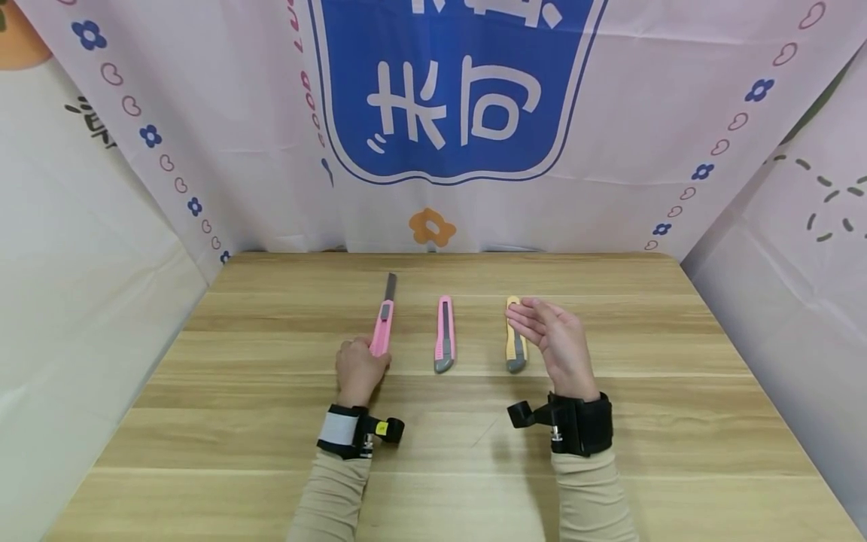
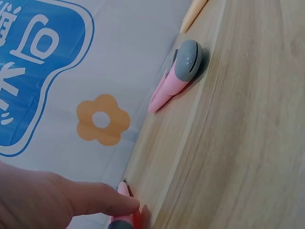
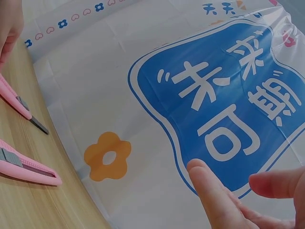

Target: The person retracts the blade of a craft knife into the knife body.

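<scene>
With 12 o'clock at the far edge of the bench (image 1: pixel 440 444), the person's left hand (image 1: pixel 359 373) grips the held knife (image 1: pixel 382 330), its fingers (image 1: pixel 344 354) closed about the near end. This pink knife sits at about 11 o'clock from the bench's middle; its long axis leans slightly, the extended blade (image 1: pixel 391 287) pointing between 12 and 1. Whether it rests on the bench or is raised, one cannot tell. Near it, toward 3 o'clock, lies the middle knife, also pink (image 1: pixel 444 331), on a 12-to-6 line with its grey end at 6. Farther toward 3 lies the yellow knife (image 1: pixel 518 342), set likewise. The right hand (image 1: pixel 558 342), fingers extended toward 10 and grasping nothing, overlaps its upper part; contact cannot be told. A printed cloth (image 1: pixel 596 203) hangs at 12.
</scene>
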A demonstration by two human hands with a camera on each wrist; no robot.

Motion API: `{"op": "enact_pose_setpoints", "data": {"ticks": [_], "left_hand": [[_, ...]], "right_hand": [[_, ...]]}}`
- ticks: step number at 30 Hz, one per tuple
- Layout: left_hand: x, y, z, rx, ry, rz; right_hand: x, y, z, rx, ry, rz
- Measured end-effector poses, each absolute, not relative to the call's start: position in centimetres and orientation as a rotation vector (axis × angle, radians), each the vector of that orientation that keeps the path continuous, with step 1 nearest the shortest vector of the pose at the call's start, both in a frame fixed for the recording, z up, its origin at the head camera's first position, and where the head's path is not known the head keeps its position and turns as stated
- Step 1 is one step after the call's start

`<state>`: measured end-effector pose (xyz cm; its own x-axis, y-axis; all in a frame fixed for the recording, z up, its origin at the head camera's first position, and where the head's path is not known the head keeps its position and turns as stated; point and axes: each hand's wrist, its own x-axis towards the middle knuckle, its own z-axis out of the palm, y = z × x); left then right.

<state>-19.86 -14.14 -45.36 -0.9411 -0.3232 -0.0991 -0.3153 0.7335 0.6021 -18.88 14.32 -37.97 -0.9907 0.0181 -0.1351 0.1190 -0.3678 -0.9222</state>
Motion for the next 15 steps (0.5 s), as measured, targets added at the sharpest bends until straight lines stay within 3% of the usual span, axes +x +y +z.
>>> {"op": "enact_pose_setpoints", "data": {"ticks": [15], "left_hand": [[-19.81,-14.23,-45.20,0.479,-2.863,-1.028]], "right_hand": [[-18.88,14.39,-38.07,0.174,1.727,-2.530]]}}
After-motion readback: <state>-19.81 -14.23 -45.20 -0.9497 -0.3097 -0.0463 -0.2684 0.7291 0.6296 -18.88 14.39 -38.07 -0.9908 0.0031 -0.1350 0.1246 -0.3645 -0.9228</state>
